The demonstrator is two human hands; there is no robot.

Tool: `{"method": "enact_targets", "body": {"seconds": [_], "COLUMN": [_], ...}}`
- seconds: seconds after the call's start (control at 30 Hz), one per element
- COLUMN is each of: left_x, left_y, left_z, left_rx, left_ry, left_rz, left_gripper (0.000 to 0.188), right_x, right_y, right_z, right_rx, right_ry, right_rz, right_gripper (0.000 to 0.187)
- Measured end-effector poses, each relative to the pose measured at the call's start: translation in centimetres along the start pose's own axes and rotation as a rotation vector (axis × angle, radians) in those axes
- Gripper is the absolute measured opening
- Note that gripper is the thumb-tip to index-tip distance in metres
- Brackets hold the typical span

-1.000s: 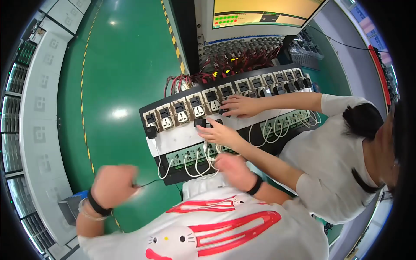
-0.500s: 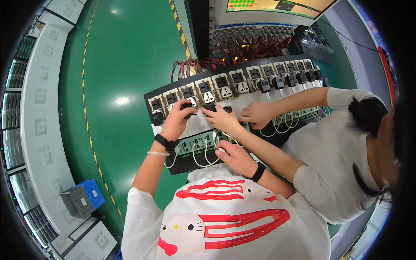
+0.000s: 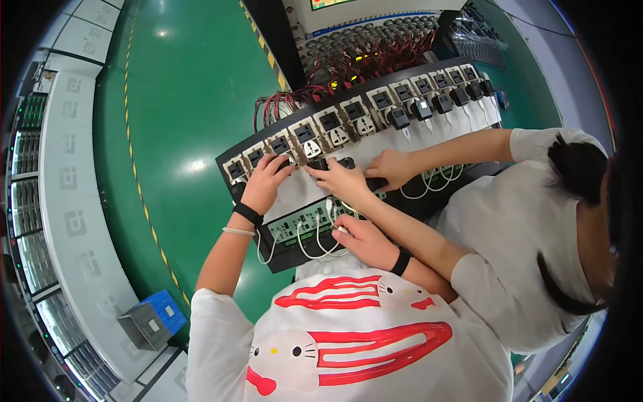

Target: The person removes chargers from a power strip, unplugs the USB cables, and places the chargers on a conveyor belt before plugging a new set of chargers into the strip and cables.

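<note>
My left hand [image 3: 263, 186] is closed at the socket row on the black panel [image 3: 222, 161], third socket from the left. Its fingers hide most of a black plug-in charger there. Lower down, my right hand [image 3: 367, 242] pinches the white connector [image 3: 340, 231] of a cable, in front of a green circuit board [image 3: 295, 226] with white cables plugged in. Between my hands reaches a co-worker's hand [image 3: 343, 184], beside black chargers [image 3: 346, 163] on the white surface. The co-worker's other hand [image 3: 392, 169] rests by another black charger [image 3: 376, 183].
Several black chargers [image 3: 420, 109] sit in the sockets at the right, with white cables hanging. Behind the panel are bundled red wires [image 3: 328, 87] and a screen [image 3: 331, 3]. The co-worker leans in from the right. Grey and blue bins [image 3: 151, 325] stand at the lower left.
The view has shifted slightly. My left hand has brought the black charger up against the socket, where it is now mostly covered. My right hand keeps its pinch.
</note>
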State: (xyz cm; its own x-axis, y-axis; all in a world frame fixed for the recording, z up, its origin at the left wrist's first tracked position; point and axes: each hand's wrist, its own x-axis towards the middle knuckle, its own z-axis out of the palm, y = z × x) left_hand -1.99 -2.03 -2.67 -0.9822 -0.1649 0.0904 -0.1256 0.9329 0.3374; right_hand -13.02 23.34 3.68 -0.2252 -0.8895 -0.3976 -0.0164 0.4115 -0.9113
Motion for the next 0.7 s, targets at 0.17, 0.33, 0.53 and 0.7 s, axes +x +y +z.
{"method": "enact_targets", "body": {"seconds": [0.17,0.33,0.53,0.7], "left_x": [0.6,2.2,-6.6,-7.8], "left_y": [1.2,0.6,-6.0,-4.1], "left_z": [1.2,-0.5,-2.7,-1.9], "left_rx": [0.111,-0.592,-0.378,-0.286], "left_ry": [-0.093,-0.067,0.061,0.007], "left_rz": [0.005,-0.142,-0.835,-1.070], "left_gripper": [0.056,0.055,0.057,0.049], "right_x": [0.4,0.4,0.8,0.9], "right_y": [0.0,-0.9,0.6,-1.2], "right_z": [0.4,-0.1,0.0,-0.1], "right_rx": [0.019,-0.015,-0.336,-0.485], "right_ry": [0.017,0.030,0.163,0.138], "right_rz": [-0.035,0.003,-0.113,-0.218], "right_gripper": [0.021,0.022,0.033,0.041]}}
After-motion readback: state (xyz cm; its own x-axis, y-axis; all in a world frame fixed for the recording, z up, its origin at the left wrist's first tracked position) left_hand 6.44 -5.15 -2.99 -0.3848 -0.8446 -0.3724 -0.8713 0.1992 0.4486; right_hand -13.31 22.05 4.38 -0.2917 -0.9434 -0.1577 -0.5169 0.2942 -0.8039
